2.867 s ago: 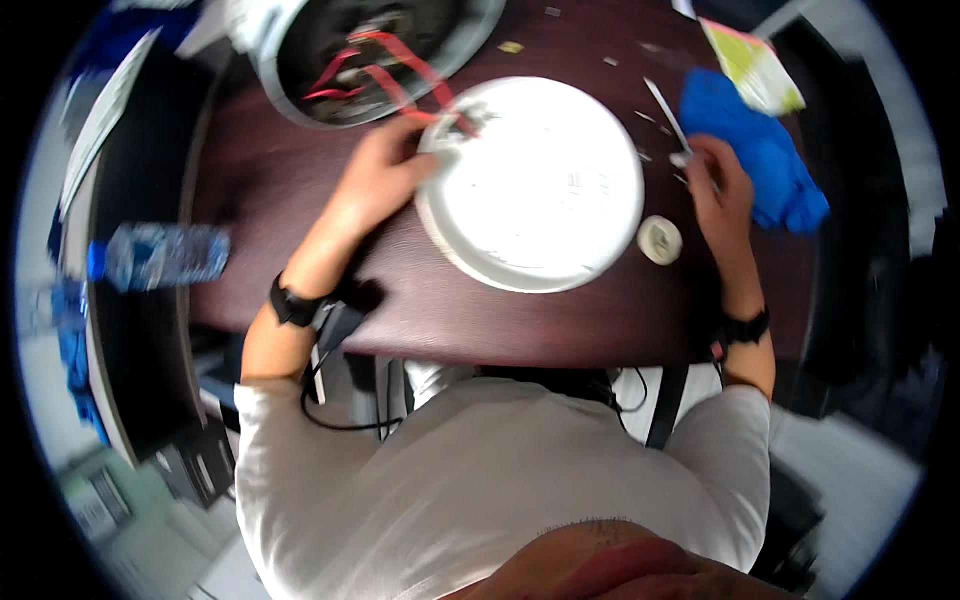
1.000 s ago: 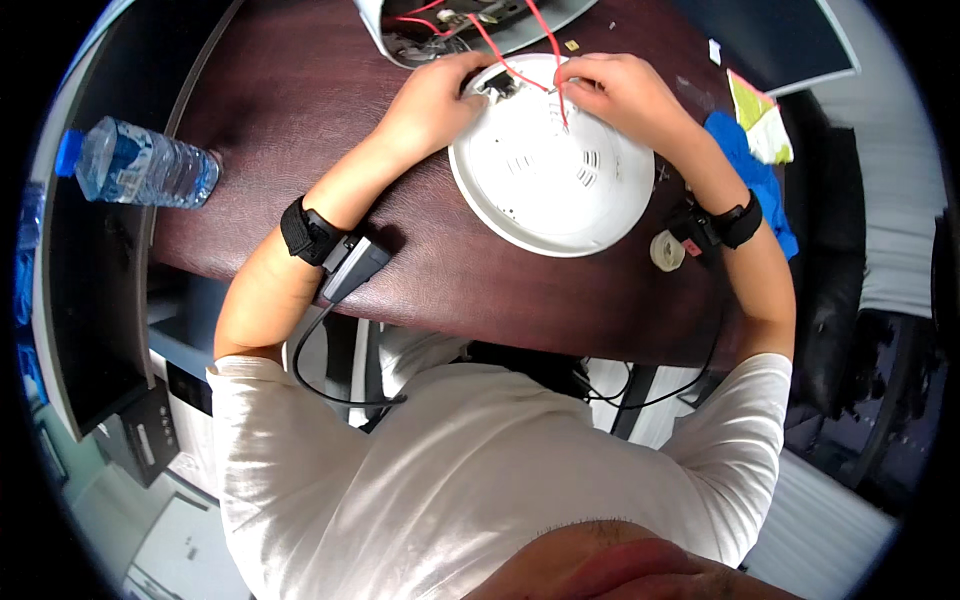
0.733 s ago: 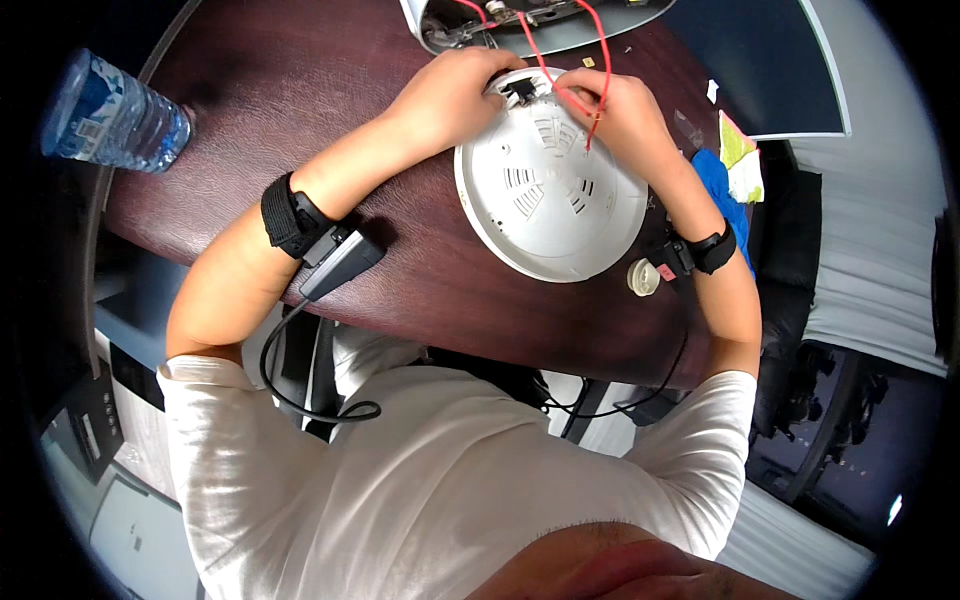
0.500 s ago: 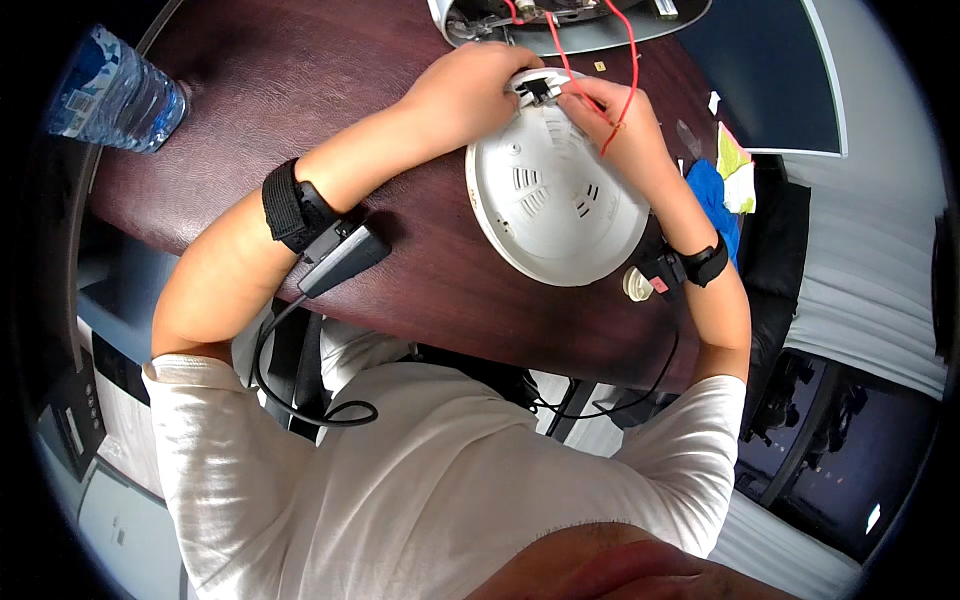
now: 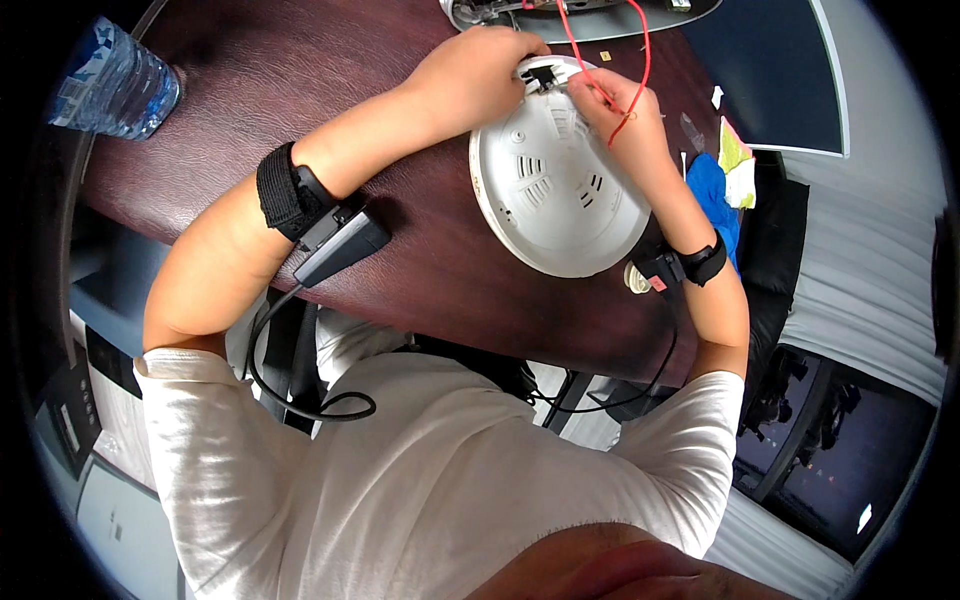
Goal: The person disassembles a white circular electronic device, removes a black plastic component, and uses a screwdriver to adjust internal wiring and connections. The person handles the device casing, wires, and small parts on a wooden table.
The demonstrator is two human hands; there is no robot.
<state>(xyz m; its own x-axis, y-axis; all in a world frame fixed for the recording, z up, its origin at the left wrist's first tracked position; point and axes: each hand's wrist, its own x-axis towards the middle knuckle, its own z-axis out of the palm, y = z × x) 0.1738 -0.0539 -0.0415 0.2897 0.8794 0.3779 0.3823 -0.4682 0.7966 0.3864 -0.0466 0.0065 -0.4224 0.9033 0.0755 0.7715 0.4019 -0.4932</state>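
A white plastic dome-shaped cover point(image 5: 560, 215) with slotted vents lies hollow side up on the table in front of me. My left hand point(image 5: 482, 78) is closed round its far left rim, with the fingertips hidden behind the edge. Set in the far rim is a small black fitting point(image 5: 541, 76). Just right of that fitting, my right hand point(image 5: 626, 118) is pinched at the rim, and what lies between its fingertips is too small to make out. A red wire point(image 5: 648, 60) loops down across the right hand from an opened device with a white casing point(image 5: 590, 22) beyond.
On the dark red tabletop point(image 5: 300, 80), a water bottle point(image 5: 118, 85) stands at the far left. A blue cloth point(image 5: 708, 190) and yellow-and-white paper scraps point(image 5: 738, 170) lie to the right. Near my right wrist sits a small white round part point(image 5: 636, 278). Cables run from both wrist straps.
Both hands and the dome cover sit slightly farther up in the picture. The right fingers have moved a little to the right along the rim, and the grip looks much the same.
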